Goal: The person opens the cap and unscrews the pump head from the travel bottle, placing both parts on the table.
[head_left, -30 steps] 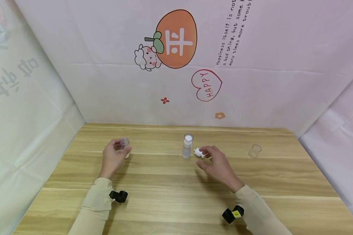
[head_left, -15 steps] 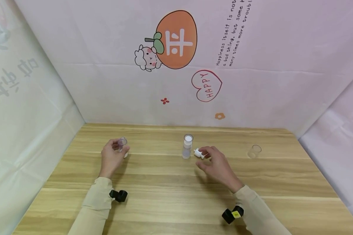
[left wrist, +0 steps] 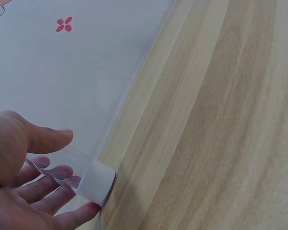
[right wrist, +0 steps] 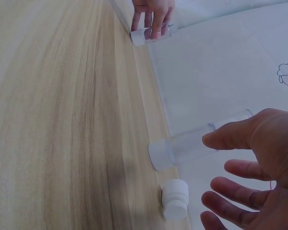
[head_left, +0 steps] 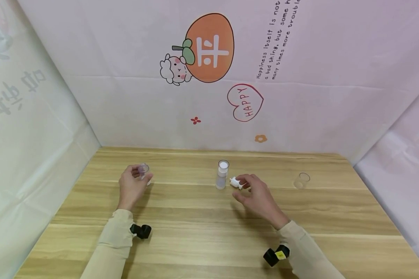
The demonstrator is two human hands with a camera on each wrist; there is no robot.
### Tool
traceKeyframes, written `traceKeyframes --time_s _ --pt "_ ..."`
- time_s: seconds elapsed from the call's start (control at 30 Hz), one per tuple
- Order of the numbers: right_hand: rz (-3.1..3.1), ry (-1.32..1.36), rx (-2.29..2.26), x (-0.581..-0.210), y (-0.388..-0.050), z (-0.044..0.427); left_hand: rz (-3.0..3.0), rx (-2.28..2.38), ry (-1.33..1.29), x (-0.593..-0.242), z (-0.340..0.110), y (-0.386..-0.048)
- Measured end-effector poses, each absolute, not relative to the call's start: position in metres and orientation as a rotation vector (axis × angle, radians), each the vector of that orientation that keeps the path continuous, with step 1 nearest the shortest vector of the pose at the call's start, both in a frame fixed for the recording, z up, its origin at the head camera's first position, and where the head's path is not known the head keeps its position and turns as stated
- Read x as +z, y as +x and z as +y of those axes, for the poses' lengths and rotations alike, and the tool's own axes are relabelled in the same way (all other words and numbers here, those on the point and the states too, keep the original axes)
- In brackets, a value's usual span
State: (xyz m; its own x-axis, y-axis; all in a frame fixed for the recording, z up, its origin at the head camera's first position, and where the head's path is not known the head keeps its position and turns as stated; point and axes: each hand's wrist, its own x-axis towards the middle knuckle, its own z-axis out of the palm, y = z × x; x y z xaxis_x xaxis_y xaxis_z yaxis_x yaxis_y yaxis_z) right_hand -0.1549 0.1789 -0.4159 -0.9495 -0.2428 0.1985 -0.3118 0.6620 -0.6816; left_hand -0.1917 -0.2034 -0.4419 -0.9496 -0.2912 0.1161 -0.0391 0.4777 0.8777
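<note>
My left hand (head_left: pixel 132 188) has its thumb and fingers round a clear bottle (head_left: pixel 144 169) at the table's left. The left wrist view shows the bottle's white base (left wrist: pixel 97 182) against the tabletop, with the fingers (left wrist: pixel 43 189) behind the clear wall. Mid-table stands an upright clear bottle (head_left: pixel 221 179), also with a white base (right wrist: pixel 160 155). A small white cap-like piece (head_left: pixel 235 182) lies just right of it. Over that piece my right hand (head_left: pixel 260 197) hovers with fingers spread and holds nothing; in the right wrist view a gap separates the fingers from the piece (right wrist: pixel 175 199).
A clear, empty-looking cup (head_left: pixel 302 181) stands on the wooden table (head_left: pixel 195 240) to the right of my right hand. Printed cloth walls (head_left: pixel 132 112) rise behind the table and at both sides.
My left hand has shifted slightly left with the clear bottle. The right hand and the things near it look almost unmoved.
</note>
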Motion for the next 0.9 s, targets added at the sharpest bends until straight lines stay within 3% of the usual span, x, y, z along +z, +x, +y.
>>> traceKeyframes --time_s 0.9 --pt "-2.789 0.439 1.182 -0.413 -0.1534 0.1794 -2.468 -1.53 0.308 -0.4401 -0.2055 -0.1909"
